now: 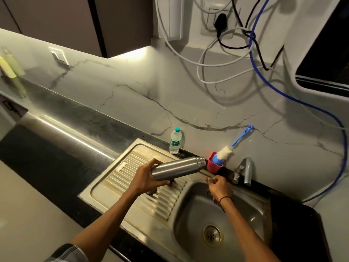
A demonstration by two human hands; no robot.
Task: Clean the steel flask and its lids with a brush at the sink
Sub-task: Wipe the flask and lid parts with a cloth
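Note:
My left hand [146, 178] grips the steel flask [179, 167] near its base and holds it almost level above the ribbed drainboard [132, 167], its uncapped neck pointing right toward a red cup [213, 166]. In that cup stands the bottle brush [225, 152], with white bristles and a blue handle leaning on the wall. My right hand [219, 187] hovers over the sink basin [245, 214] just left of the tap [245, 171], fingers curled together; whether it holds anything is unclear. A dark, lid-like shape [152, 191] lies on the drainboard under my left wrist.
A small plastic water bottle [175, 140] stands at the drainboard's back edge. The basin's drain [212, 235] sits low in the middle. White, black and blue cables [283, 87] hang down the marble wall. Dark counter [56, 148] stretches to the left.

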